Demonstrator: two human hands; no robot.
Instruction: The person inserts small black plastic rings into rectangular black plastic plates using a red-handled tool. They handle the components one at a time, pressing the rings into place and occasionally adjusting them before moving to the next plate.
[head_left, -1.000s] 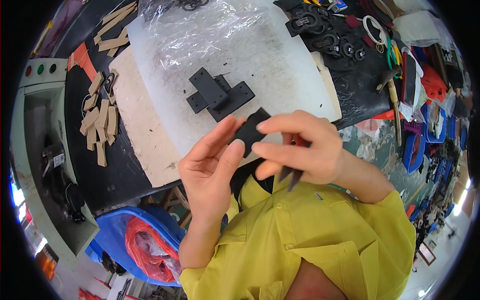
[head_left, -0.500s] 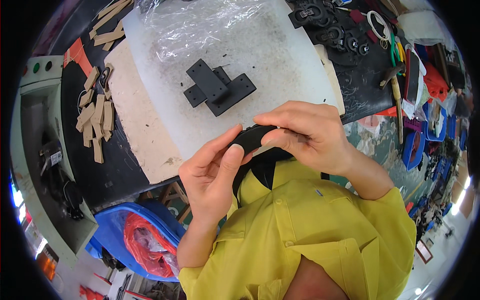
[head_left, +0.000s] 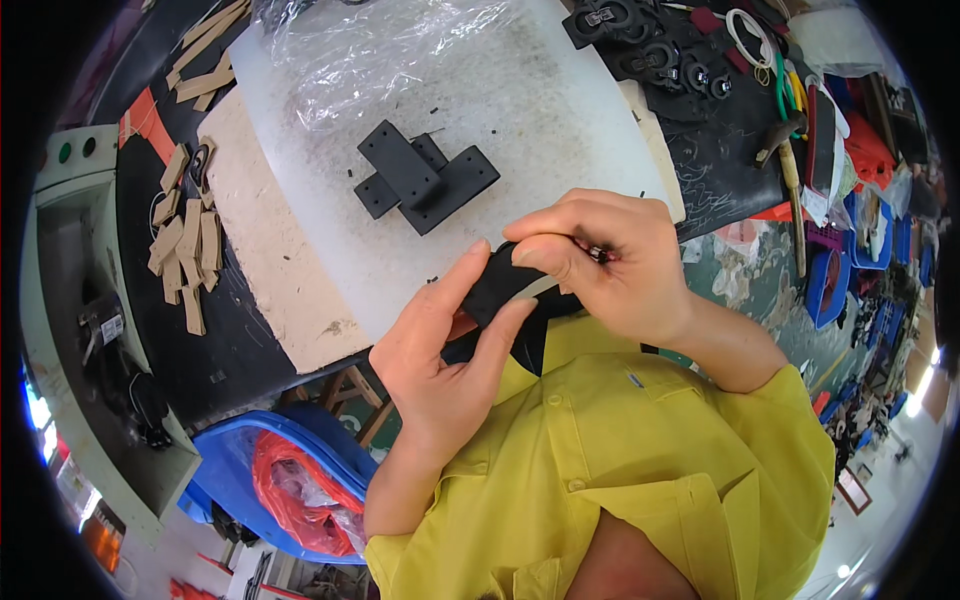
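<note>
Between both hands, just past the front edge of the work board, is a flat black piece (head_left: 490, 287) with a pale strip along one edge. My left hand (head_left: 430, 360) pinches its left end between thumb and fingers. My right hand (head_left: 630, 270) grips the other end, thumb pressed against curled fingers. A small dark and reddish thing (head_left: 599, 253) shows among the right fingers; I cannot make out what it is. Beyond the hands, several black rectangular blocks (head_left: 403, 168) with small holes near their ends lie crossed in a pile.
Clear plastic film (head_left: 390, 60) covers the far part of the white board (head_left: 540, 100). Tan strips (head_left: 187, 245) lie loose at left, black buckle-like parts (head_left: 655, 55) at far right. A hammer (head_left: 785, 150) rests at right. Below the table's left side stands a blue bin (head_left: 235, 440) with red plastic.
The black piece has been turned so that more of its flat face and its pale edge show. My left hand has shifted slightly right, and the right thumb has moved onto the piece.
</note>
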